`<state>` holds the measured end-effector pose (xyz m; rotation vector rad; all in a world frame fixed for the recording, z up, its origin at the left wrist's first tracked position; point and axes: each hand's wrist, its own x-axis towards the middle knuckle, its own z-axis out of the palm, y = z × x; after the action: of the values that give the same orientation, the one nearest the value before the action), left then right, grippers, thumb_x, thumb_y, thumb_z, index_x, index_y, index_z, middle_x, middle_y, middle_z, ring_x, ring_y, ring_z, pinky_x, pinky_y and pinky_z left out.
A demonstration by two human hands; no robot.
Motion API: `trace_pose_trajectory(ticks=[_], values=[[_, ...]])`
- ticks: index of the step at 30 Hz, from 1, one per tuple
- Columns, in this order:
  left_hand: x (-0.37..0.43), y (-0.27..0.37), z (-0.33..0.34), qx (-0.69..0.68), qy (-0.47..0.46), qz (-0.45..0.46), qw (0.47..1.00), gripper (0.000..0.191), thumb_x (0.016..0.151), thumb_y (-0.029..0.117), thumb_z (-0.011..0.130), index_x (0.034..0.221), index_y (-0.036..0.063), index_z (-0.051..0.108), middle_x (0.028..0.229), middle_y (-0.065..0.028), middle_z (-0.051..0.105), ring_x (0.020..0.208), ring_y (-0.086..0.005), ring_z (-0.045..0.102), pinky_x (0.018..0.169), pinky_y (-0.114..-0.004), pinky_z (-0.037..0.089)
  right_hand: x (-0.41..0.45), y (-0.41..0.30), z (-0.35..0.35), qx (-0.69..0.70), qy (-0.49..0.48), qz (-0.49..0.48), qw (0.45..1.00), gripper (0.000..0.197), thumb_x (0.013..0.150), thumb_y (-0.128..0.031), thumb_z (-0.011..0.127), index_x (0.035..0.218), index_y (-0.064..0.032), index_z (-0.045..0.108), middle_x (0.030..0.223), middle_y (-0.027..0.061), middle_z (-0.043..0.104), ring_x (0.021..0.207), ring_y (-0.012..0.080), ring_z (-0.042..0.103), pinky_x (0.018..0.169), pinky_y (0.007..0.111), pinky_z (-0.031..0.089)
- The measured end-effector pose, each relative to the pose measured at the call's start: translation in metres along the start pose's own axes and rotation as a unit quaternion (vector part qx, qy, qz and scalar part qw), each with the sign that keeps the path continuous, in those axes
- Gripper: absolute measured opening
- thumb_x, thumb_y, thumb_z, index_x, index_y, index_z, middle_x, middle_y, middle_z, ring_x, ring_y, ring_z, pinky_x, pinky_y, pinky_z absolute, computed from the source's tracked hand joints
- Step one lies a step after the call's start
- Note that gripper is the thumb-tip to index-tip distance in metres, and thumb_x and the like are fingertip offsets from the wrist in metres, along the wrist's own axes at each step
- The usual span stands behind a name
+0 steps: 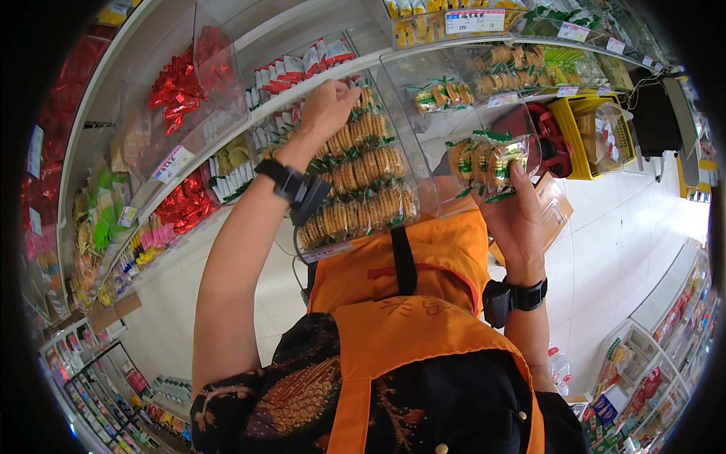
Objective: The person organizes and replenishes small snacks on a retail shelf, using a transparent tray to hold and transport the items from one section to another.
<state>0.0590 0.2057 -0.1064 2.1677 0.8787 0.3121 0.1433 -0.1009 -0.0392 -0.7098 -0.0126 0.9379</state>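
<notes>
In front of me, a clear plastic bin [417, 187] holds rows of round biscuits [363, 170] in clear wrappers with green ends. My left hand [329, 113] is over the far end of these rows, its fingers curled beside a wrapped pack. Whether the fingertips grip that pack cannot be made out. On the right, my right hand [519, 218] holds wrapped biscuit packs [488, 162], with the thumb across their near side. These packs are above the neighbouring clear bin [431, 122], where a few similar packs [443, 97] lie at the far end.
A white shelf edge [272, 102] curves behind the bins. Red foil-wrapped sweets [181, 85] fill a bin at left. Yellow baskets [561, 130] and a red stool [553, 147] stand at right. Another display rack [641, 352] is at lower right, above the tiled floor [607, 232].
</notes>
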Motion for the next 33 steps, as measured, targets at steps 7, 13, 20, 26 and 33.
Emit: trace_pose_trajectory(ticks=[7, 13, 20, 26, 33], values=[[0.026, -0.046, 0.002, 0.076, -0.184, -0.150, 0.969, 0.043, 0.086, 0.034, 0.067, 0.108, -0.0026, 0.067, 0.099, -0.0141, 0.067, 0.087, -0.0200, 0.061, 0.079, -0.034, 0.046, -0.011, -0.003, -0.006, -0.003, 0.012, 0.000, 1.000, 0.033, 0.096, -0.021, 0.054, 0.122, -0.0019, 0.051, 0.120, 0.0085, 0.058, 0.112, 0.0200, 0.054, 0.100, 0.037, 0.040], [0.010, -0.048, -0.001, -0.036, -0.082, -0.150, 0.985, 0.043, 0.086, 0.030, 0.067, 0.112, -0.0034, 0.065, 0.102, -0.0117, 0.067, 0.089, -0.0165, 0.060, 0.079, -0.031, 0.045, -0.009, -0.002, -0.008, -0.013, 0.010, 0.005, 1.000, 0.034, 0.096, -0.022, 0.054, 0.123, -0.0016, 0.050, 0.120, 0.0086, 0.058, 0.113, 0.0198, 0.054, 0.101, 0.037, 0.040], [-0.029, -0.033, -0.029, -0.100, -0.015, -0.056, 0.993, 0.038, 0.090, 0.019, 0.062, 0.118, -0.0067, 0.059, 0.104, -0.0118, 0.067, 0.092, -0.0170, 0.063, 0.083, -0.030, 0.049, -0.005, -0.001, -0.002, -0.004, 0.001, 0.007, 1.000, 0.033, 0.096, -0.022, 0.054, 0.122, -0.0013, 0.051, 0.121, 0.0086, 0.058, 0.112, 0.0197, 0.054, 0.100, 0.037, 0.040], [-0.072, 0.032, -0.040, -0.446, -0.095, -0.078, 0.887, 0.031, 0.095, 0.012, 0.054, 0.121, -0.0044, 0.054, 0.114, -0.0113, 0.061, 0.098, -0.0162, 0.062, 0.090, -0.034, 0.052, -0.003, 0.000, 0.008, 0.018, -0.001, 0.012, 1.000, 0.036, 0.096, -0.022, 0.053, 0.126, -0.0034, 0.049, 0.128, 0.0096, 0.054, 0.119, 0.0230, 0.050, 0.103, 0.043, 0.037], [-0.115, 0.093, -0.013, -0.490, -0.178, -0.052, 0.851, 0.024, 0.096, 0.010, 0.050, 0.117, -0.0031, 0.050, 0.109, -0.0098, 0.060, 0.102, -0.0167, 0.060, 0.090, -0.035, 0.053, 0.006, 0.009, 0.037, -0.017, -0.049, -0.021, 0.998, 0.035, 0.099, -0.023, 0.048, 0.124, 0.0010, 0.049, 0.123, 0.0099, 0.056, 0.114, 0.0197, 0.052, 0.099, 0.038, 0.041]])
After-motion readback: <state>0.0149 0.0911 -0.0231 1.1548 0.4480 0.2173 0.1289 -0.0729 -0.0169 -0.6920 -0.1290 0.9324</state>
